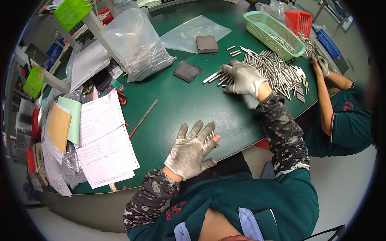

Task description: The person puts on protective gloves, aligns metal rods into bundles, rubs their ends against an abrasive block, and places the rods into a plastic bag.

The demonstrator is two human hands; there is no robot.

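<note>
My left hand (192, 150), in a grey-white glove, lies palm down near the table's front edge with its fingers spread. A few small metal pins (209, 137) show beside its index finger and thumb, partly covered by it. At the left edge of a large heap of metal pins (277, 72), my gloved right hand (243, 78) reaches down with bent fingers over several pins. Whether it grips any is hidden. Some longer pins (212, 76) lie just left of its fingers. A dark square pad (187, 71) rests further left, and a brown block (207, 44) lies behind.
A bag of pins (138, 44) stands at the back left. Papers (104, 140) and a red-handled file (143, 119) lie on the left. Behind the heap is a green basket (273, 34). A co-worker's arm (325, 100) rests at the right edge.
</note>
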